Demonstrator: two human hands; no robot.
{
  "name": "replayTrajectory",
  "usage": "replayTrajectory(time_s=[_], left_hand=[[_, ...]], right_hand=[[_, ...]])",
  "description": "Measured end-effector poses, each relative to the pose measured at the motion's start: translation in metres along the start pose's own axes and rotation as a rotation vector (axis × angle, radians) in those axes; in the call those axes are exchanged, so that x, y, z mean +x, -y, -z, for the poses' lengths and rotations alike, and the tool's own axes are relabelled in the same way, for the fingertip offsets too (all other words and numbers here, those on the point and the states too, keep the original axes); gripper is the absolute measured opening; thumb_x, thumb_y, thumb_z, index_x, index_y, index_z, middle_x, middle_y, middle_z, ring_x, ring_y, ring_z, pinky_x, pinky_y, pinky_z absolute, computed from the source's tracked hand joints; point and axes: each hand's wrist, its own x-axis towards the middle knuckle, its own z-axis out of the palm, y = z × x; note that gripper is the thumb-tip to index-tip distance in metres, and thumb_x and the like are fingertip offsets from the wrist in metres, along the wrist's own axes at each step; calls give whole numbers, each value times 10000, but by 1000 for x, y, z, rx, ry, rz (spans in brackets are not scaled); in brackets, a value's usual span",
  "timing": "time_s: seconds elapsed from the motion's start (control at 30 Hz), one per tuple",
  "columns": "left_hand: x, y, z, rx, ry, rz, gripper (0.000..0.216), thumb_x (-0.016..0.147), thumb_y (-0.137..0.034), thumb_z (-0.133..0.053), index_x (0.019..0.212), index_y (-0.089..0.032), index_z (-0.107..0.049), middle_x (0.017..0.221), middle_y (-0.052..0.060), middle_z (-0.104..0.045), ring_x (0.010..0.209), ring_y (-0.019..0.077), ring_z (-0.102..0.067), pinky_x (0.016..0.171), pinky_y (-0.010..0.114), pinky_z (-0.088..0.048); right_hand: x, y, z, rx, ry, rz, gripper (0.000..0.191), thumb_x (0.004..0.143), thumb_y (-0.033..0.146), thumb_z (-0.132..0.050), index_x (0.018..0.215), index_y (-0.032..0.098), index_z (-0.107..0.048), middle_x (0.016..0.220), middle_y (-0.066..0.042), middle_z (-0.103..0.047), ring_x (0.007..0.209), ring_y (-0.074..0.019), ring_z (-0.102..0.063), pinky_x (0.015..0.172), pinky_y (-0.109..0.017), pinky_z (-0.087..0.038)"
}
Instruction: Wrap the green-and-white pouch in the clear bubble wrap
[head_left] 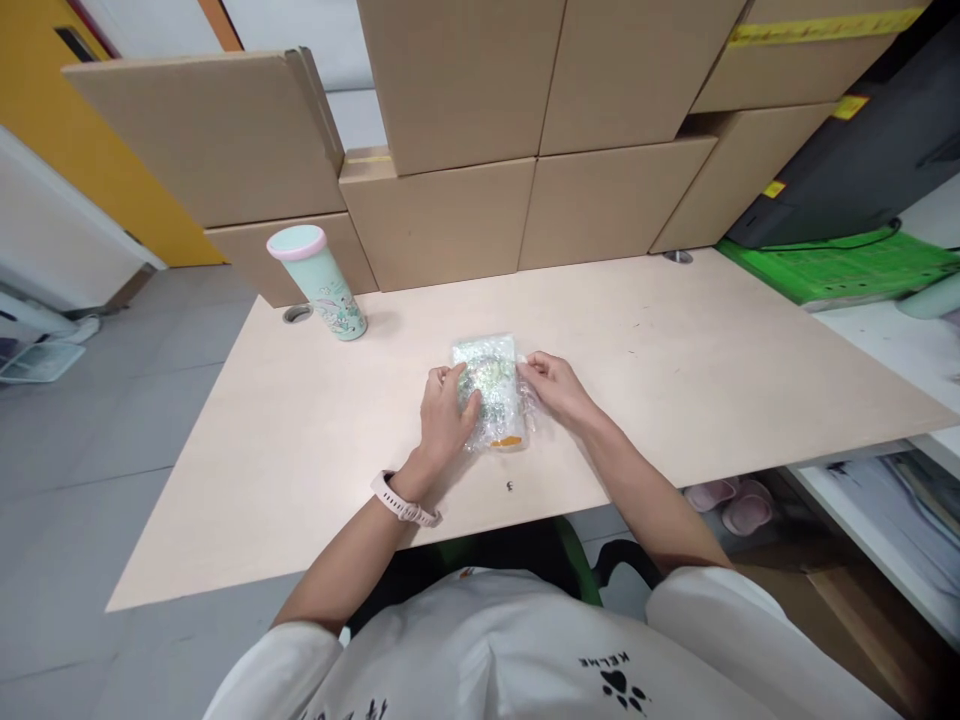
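Note:
A flat, rectangular package in clear bubble wrap [489, 385] lies on the light wooden table. Through the plastic a pale green printed surface shows, with an orange patch at the near edge. My left hand [444, 412] holds the package by its left side, thumb and fingers resting on the wrap. At the right side, my right hand [556, 388] pinches a loose edge of the bubble wrap between thumb and fingers. What exactly is inside the wrap I cannot make out.
A mint tumbler with a pink rim [330, 295] stands at the table's back left. Stacked cardboard boxes [450, 225] wall off the back edge. A green plastic crate or mat [840, 265] lies at the right. A small dark mark [510, 486] is near the front edge.

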Motion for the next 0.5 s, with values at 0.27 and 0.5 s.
replayTrajectory(time_s=[0.27, 0.5], left_hand=[[3, -9, -8, -1094, 483, 412, 644, 878, -666, -566, 1279, -170, -649, 1266, 166, -632, 966, 252, -668, 890, 438, -535], [19, 7, 1, -1002, 66, 622, 458, 942, -539, -508, 1171, -168, -647, 1223, 142, -661, 1030, 239, -660, 864, 361, -541]], right_hand=[[-11, 32, 15, 100, -167, 412, 300, 818, 556, -717, 829, 256, -719, 1194, -46, -723, 1201, -267, -611, 1032, -440, -460], [-8, 31, 28, 364, -305, 290, 277, 787, 492, -767, 799, 227, -685, 909, -18, -753, 694, -150, -656, 635, -286, -527]])
